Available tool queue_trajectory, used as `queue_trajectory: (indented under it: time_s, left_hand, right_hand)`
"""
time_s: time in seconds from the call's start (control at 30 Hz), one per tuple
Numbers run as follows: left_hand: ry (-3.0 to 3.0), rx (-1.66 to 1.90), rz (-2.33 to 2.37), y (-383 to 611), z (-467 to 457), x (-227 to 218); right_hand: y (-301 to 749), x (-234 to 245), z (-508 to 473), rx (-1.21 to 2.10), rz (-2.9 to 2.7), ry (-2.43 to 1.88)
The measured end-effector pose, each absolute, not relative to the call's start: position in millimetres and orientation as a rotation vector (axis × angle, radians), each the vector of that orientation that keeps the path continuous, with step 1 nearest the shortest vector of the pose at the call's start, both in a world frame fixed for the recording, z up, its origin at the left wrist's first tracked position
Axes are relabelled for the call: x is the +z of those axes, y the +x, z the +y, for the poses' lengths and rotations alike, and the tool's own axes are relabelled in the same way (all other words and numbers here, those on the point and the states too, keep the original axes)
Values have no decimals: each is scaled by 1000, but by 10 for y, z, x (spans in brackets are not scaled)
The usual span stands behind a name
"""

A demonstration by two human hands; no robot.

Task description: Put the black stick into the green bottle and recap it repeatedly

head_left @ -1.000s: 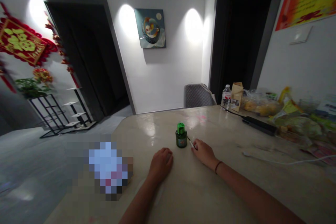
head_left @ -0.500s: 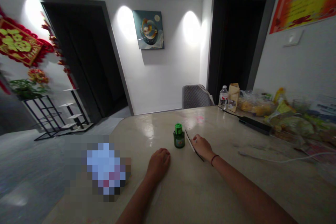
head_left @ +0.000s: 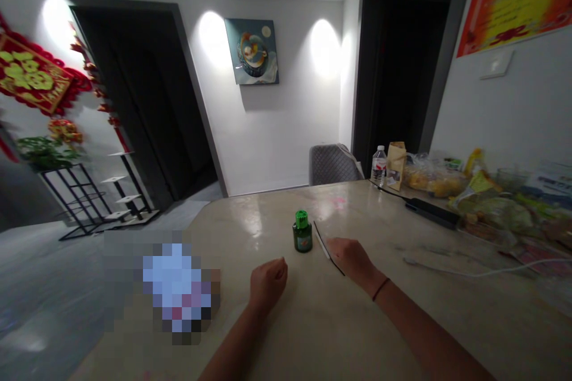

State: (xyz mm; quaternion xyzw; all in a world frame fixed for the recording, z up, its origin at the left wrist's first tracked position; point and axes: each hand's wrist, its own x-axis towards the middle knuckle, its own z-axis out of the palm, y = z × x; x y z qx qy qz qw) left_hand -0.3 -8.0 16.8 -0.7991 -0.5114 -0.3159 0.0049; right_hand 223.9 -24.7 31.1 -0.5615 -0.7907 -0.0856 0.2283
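A small green bottle (head_left: 302, 233) with a bright green cap stands upright on the beige table (head_left: 339, 321). My right hand (head_left: 354, 259) is just right of the bottle, fingers closed on a thin dark stick (head_left: 322, 243) with a pale middle that angles up toward the bottle. My left hand (head_left: 267, 283) hovers a little above the table, nearer to me and left of the bottle, fingers curled loosely with nothing visible in them.
Along the table's right side lie snack bags (head_left: 487, 202), a water bottle (head_left: 378, 166), a brown paper bag (head_left: 395, 165), a black power strip (head_left: 431, 213) and a white cable (head_left: 469, 272). A grey chair (head_left: 333, 164) stands at the far end. A pixelated patch (head_left: 174, 286) covers the table's left.
My right hand picked the thin stick up off the table and drew back slightly. My left hand lifted from the table and pulled toward me.
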Motion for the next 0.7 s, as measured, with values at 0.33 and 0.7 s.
queue_trajectory:
  time_s: [0.33,0.7]
  left_hand:
    - [-2581,-972,-1612,43,-116,302]
    - [-2410,-1602,-1951,52,-21,292]
  right_hand:
    - [2045,201,-276,-211,-2286,-1445]
    - [1895,334,-256,507,-1687,-1205]
